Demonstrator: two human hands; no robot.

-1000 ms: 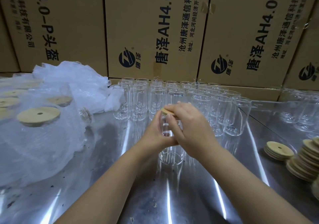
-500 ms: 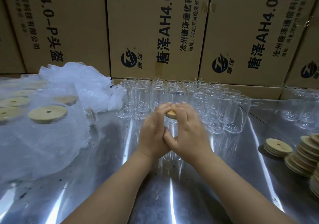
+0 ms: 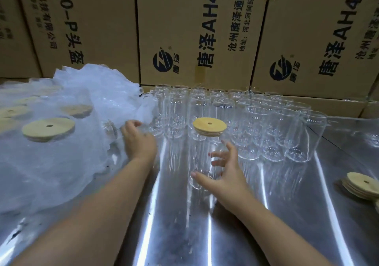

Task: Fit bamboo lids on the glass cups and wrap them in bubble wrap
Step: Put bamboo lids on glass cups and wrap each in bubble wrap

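The cup [image 3: 202,153] with a lid [image 3: 209,126] is ringed by the wide-spread right hand [image 3: 225,179]. The wrap [image 3: 71,153] is touched at its edge by the left hand [image 3: 140,142], fingers curled; a grip cannot be told.

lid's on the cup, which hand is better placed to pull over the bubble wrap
Left. The left hand sits at the edge of the bubble wrap; the right hand is open beside the lidded cup, probably better kept steadying it.
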